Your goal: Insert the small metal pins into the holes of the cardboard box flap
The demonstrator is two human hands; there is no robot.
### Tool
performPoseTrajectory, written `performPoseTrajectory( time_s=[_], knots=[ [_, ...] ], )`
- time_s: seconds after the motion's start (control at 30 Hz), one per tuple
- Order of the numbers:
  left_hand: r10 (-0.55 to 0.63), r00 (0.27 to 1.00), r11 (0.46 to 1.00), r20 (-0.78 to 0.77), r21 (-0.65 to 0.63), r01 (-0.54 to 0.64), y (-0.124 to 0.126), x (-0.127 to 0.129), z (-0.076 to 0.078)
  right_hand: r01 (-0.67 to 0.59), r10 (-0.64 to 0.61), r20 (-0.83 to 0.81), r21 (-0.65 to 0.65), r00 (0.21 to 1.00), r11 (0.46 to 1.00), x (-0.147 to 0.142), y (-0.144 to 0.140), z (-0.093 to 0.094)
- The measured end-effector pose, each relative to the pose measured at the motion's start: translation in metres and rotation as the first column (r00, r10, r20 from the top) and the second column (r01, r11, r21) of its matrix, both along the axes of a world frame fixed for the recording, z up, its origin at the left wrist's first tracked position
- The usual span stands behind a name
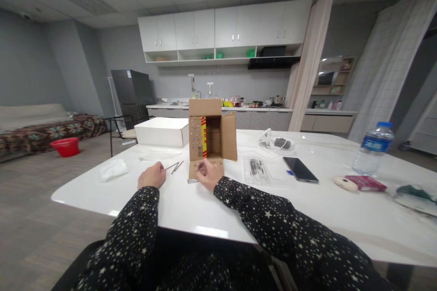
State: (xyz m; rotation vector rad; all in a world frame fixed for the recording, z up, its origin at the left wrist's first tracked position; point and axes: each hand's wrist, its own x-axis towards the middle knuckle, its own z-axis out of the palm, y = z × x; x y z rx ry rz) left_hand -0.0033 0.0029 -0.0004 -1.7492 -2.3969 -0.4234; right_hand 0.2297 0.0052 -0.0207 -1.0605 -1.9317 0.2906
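Observation:
An opened cardboard box (230, 138) stands upright on the white table, its flaps spread and its inside facing me. Small shiny spots dot its left flap. My right hand (209, 174) is closed in a pinch at the box's lower front flap; what its fingertips hold is too small to make out. To the left, my left hand (152, 176) rests closed on the table around one end of a long thin nail (171, 165). Another nail (178, 167) lies just beyond its tip. Several more nails (192, 181) lie together beside my right hand.
A white box (162, 132) and crumpled tissue (114, 169) are on the left. Rightward lie a clear plastic bag (261, 170) with small dark pieces, a phone (300, 169), a maroon packet (365, 183) and a water bottle (372, 149). A white cable runs behind the bag.

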Motion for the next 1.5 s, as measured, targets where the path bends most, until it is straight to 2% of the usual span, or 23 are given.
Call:
performPoseTrajectory(
  time_s=[0.2, 0.53, 0.83, 1.07, 1.5],
  knots=[
    [0.0, 1.0, 1.0, 0.007, 0.005, 0.0, 0.0, 0.001, 0.0, 0.016, -0.016, -0.035, 0.011, 0.999, 1.0, 0.0, 0.002, -0.001],
    [-0.006, 1.0, 1.0, 0.004, 0.0, 0.006, 0.002, -0.001, -0.001, 0.035, -0.047, -0.157, -0.081, 0.986, 0.996, 0.002, 0.003, 0.006],
    [-0.002, 1.0, 1.0, -0.008, 0.008, 0.002, 0.005, -0.003, -0.005, 0.03, -0.044, -0.125, -0.107, 0.991, 0.994, 0.001, 0.003, 0.006],
    [0.007, 1.0, 1.0, 0.011, 0.001, -0.007, 0.001, 0.0, -0.001, 0.025, -0.037, -0.102, -0.116, 0.994, 0.993, 0.001, 0.005, 0.003],
    [-0.002, 1.0, 1.0, 0.01, 0.004, 0.002, -0.002, 0.002, 0.002, -0.013, -0.011, -0.174, -0.136, 0.985, 0.991, 0.0, 0.013, -0.005]
  ],
)
